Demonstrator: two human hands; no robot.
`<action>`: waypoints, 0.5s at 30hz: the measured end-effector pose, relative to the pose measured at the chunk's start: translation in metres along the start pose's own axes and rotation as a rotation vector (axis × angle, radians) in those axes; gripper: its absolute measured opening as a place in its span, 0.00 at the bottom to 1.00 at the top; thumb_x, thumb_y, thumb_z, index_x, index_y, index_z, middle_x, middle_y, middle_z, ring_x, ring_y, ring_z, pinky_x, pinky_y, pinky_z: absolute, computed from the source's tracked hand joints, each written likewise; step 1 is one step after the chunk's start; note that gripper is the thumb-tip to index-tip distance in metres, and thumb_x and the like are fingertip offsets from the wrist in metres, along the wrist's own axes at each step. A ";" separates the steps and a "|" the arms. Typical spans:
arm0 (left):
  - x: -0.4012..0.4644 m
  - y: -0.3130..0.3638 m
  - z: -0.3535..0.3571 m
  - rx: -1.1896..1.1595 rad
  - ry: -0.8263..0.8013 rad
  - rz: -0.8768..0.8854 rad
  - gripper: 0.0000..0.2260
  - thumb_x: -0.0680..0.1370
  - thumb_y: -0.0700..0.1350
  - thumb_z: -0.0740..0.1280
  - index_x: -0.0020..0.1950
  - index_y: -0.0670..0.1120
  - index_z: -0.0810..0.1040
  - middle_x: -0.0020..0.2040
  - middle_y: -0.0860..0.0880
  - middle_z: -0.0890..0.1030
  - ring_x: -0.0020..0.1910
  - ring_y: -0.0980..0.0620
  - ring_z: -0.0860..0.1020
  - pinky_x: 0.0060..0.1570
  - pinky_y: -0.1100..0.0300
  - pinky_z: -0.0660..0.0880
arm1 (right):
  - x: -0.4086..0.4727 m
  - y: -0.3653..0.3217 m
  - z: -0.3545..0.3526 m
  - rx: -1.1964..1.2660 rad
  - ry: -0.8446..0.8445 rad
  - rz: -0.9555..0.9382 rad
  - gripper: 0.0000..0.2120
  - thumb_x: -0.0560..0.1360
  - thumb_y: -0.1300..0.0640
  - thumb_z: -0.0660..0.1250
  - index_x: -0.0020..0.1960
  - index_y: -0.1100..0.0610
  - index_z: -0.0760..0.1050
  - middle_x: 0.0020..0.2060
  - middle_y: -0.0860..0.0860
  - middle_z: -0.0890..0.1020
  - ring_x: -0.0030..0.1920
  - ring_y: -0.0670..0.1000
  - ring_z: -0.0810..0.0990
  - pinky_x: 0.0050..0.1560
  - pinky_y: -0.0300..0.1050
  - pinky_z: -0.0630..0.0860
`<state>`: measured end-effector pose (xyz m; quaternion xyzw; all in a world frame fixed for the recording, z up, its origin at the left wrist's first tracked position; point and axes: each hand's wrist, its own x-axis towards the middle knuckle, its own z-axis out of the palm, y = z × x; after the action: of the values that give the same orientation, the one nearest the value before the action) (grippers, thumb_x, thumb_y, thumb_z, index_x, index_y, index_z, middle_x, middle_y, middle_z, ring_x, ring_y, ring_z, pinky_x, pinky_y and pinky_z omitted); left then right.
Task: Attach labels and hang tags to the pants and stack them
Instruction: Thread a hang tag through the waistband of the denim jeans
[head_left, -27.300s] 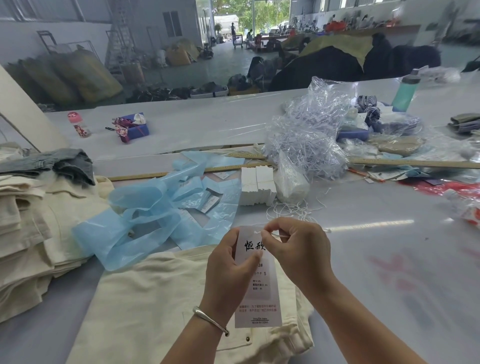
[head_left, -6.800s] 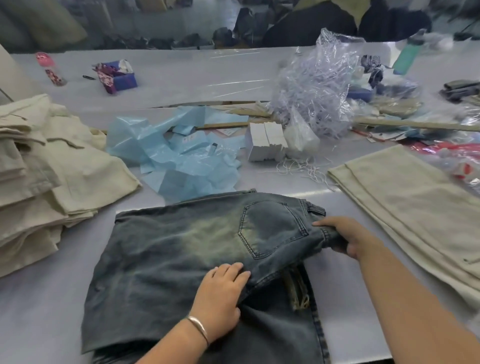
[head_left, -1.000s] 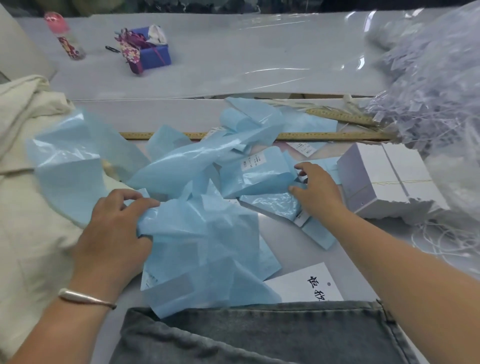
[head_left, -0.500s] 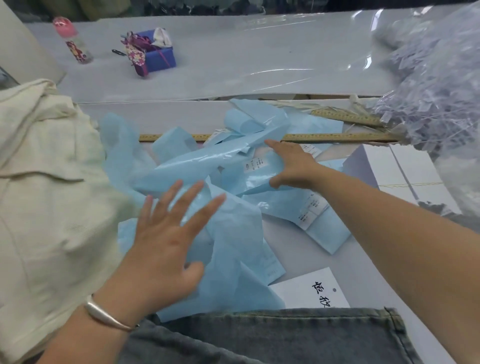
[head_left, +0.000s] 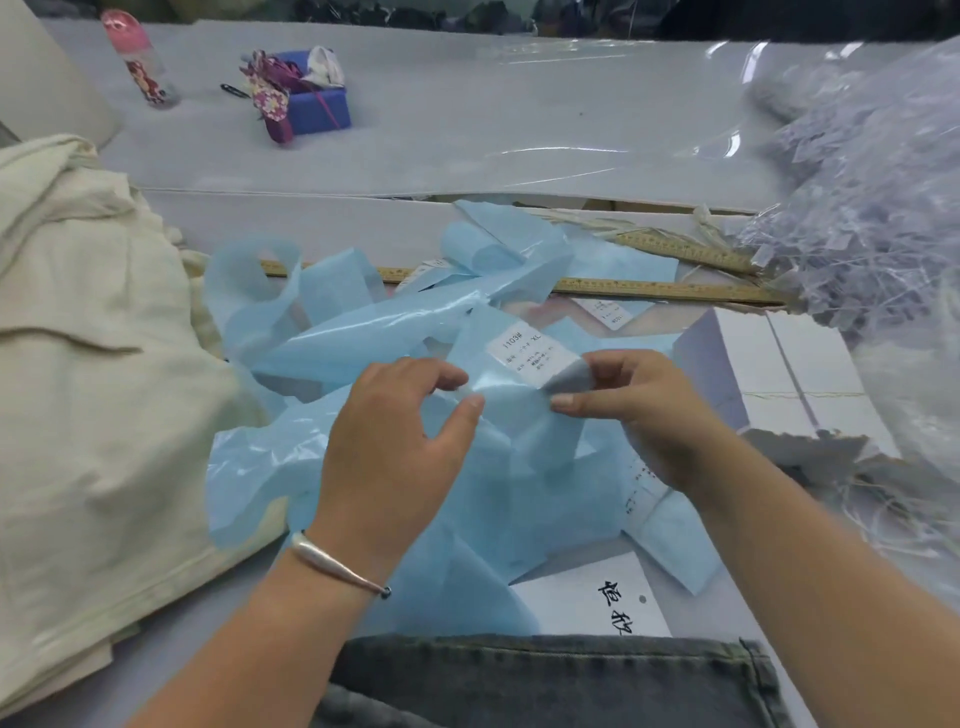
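Observation:
A strip of light blue backing paper (head_left: 511, 410) carries a white size label (head_left: 532, 353) printed "XL". My right hand (head_left: 649, 415) pinches the strip's right edge just below that label. My left hand (head_left: 395, 441) holds the strip's left edge between thumb and fingers. Grey denim pants (head_left: 561, 680) lie at the near edge of the table. A white hang tag (head_left: 602, 597) with black characters lies flat just beyond their waistband. More blue backing strips (head_left: 374, 332) are heaped across the middle.
Folded cream pants (head_left: 93, 374) are piled at the left. White boxes (head_left: 779, 374) and a clear bag of plastic fasteners (head_left: 872, 228) sit at the right. Wooden rulers (head_left: 665, 288) lie behind the heap. A blue box (head_left: 317, 106) and a pink bottle (head_left: 137, 62) stand farther back.
Both hands have come together over the blue heap and lifted one strip with a label. Before, the left hand was spread flat and the right reached farther back.

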<state>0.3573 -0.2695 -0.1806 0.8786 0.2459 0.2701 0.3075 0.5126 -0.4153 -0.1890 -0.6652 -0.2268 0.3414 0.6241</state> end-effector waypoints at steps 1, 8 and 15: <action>0.002 0.002 0.001 -0.005 -0.008 0.000 0.09 0.73 0.50 0.72 0.51 0.49 0.82 0.47 0.56 0.81 0.51 0.52 0.76 0.51 0.56 0.74 | -0.012 0.006 0.005 0.110 0.035 -0.035 0.10 0.63 0.70 0.73 0.43 0.60 0.84 0.41 0.55 0.86 0.42 0.50 0.83 0.45 0.37 0.78; 0.007 0.022 0.006 -0.020 -0.045 0.118 0.22 0.71 0.62 0.68 0.58 0.50 0.80 0.56 0.54 0.79 0.57 0.54 0.72 0.59 0.66 0.64 | -0.052 0.035 0.029 0.256 0.138 -0.229 0.14 0.64 0.64 0.75 0.48 0.52 0.86 0.47 0.53 0.86 0.50 0.51 0.83 0.54 0.44 0.78; 0.008 0.031 0.004 -0.087 -0.144 0.127 0.11 0.71 0.57 0.73 0.49 0.53 0.84 0.51 0.58 0.81 0.57 0.55 0.74 0.58 0.67 0.67 | -0.059 0.034 0.030 0.176 0.159 -0.303 0.13 0.68 0.65 0.72 0.49 0.52 0.85 0.48 0.52 0.86 0.50 0.49 0.80 0.54 0.42 0.76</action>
<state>0.3740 -0.2873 -0.1592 0.8954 0.1552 0.2355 0.3444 0.4472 -0.4422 -0.2118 -0.5910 -0.2436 0.2085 0.7402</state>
